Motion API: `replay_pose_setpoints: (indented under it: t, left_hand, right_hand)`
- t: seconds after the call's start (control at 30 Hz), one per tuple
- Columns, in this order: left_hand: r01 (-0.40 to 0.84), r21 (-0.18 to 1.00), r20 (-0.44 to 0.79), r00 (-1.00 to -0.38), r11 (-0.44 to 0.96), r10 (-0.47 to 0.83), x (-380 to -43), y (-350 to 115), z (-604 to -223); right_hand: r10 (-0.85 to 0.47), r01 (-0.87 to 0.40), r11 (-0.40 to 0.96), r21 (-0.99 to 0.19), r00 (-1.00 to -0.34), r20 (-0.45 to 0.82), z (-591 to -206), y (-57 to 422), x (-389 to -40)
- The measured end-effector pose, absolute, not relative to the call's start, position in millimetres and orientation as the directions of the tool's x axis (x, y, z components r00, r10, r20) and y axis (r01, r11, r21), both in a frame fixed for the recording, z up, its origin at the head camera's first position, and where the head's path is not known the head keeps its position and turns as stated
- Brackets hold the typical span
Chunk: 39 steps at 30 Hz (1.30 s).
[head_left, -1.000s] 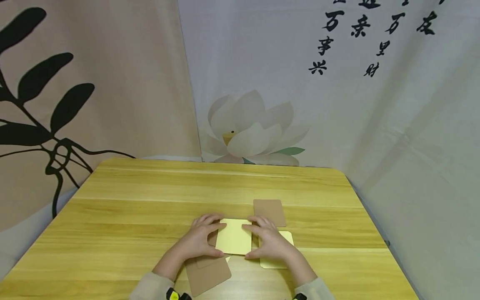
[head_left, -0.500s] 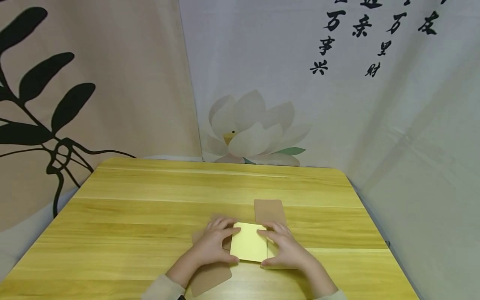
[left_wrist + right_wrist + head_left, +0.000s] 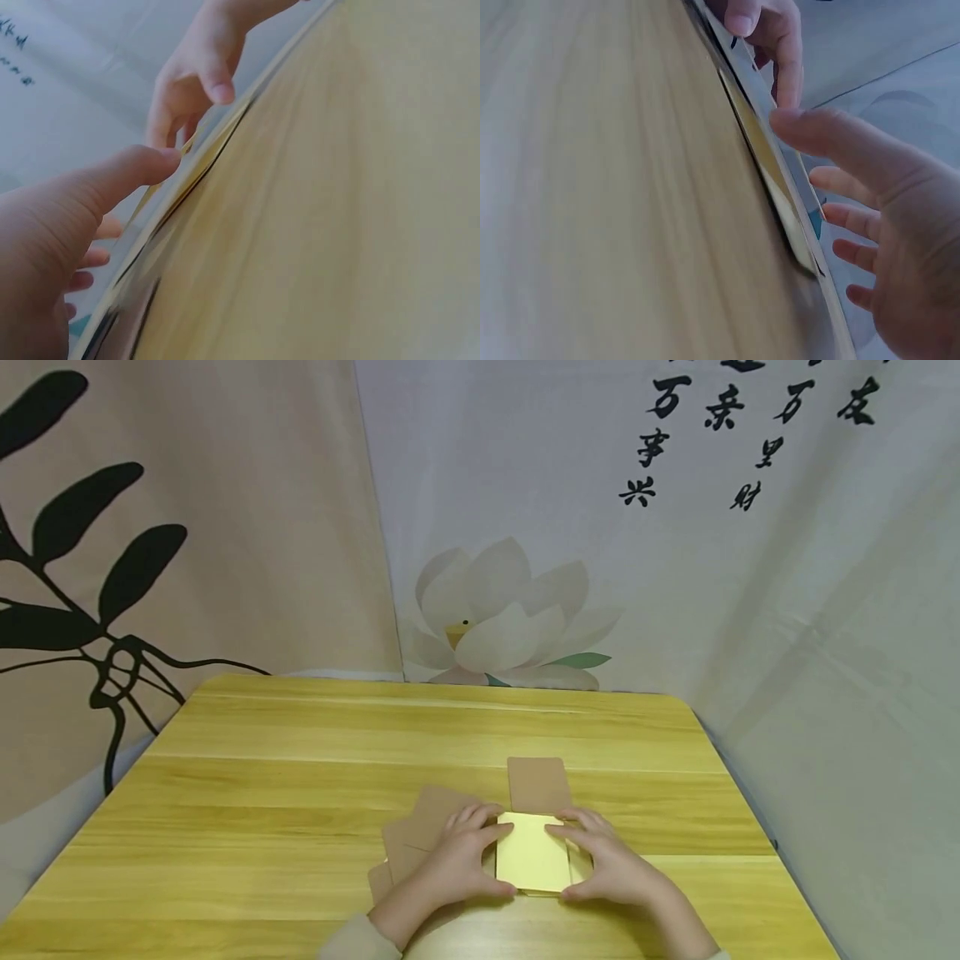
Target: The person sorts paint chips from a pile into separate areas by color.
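The left hand [image 3: 471, 857] and right hand [image 3: 611, 866] are pinching a yellow card [image 3: 533, 852], unreleased, over a lower card [image 3: 580, 862], contact unclear; brown cards [image 3: 538, 783] are lying around.

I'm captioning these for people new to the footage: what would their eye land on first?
Probably the bright yellow square, held at its sides between the left hand and the right hand, low in the head view. Next come the overlapping brown squares to its left and another brown square just beyond it. Behind the wooden table, the bold black branch at the far left also stands out.
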<state>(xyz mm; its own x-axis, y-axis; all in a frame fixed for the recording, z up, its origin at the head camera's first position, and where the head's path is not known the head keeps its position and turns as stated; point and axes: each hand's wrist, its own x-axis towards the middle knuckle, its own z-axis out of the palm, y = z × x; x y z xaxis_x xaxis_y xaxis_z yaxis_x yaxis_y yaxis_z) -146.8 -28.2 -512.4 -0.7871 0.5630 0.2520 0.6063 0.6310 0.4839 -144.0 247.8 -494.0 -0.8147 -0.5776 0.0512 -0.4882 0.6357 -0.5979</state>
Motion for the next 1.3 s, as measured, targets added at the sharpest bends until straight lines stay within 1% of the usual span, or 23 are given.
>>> replay_pose_setpoints:
  t: [0.17, 0.3, 0.53, 0.8, 1.3]
  left_hand:
    - [0.610, 0.479, 0.264, -0.786, 0.632, 0.559, -142, -13, -514]
    - [0.603, 0.479, 0.251, -0.791, 0.638, 0.559, -140, -2, -514]
    - [0.602, 0.447, 0.247, -0.794, 0.662, 0.555, -140, 11, -515]
    - [0.611, 0.420, 0.250, -0.789, 0.671, 0.562, -138, 13, -517]
    - [0.600, 0.420, 0.226, -0.796, 0.681, 0.562, -140, 12, -521]
  right_hand:
    - [-0.587, -0.503, 0.642, -0.580, -0.808, 0.051, -493, 259, -144]
    - [-0.584, -0.498, 0.654, -0.570, -0.811, 0.039, -493, 267, -144]
    - [-0.591, -0.481, 0.658, -0.580, -0.807, -0.001, -491, 276, -144]
    - [-0.600, -0.484, 0.662, -0.572, -0.800, -0.017, -493, 277, -146]
    - [-0.603, -0.482, 0.669, -0.566, -0.797, -0.034, -493, 276, -147]
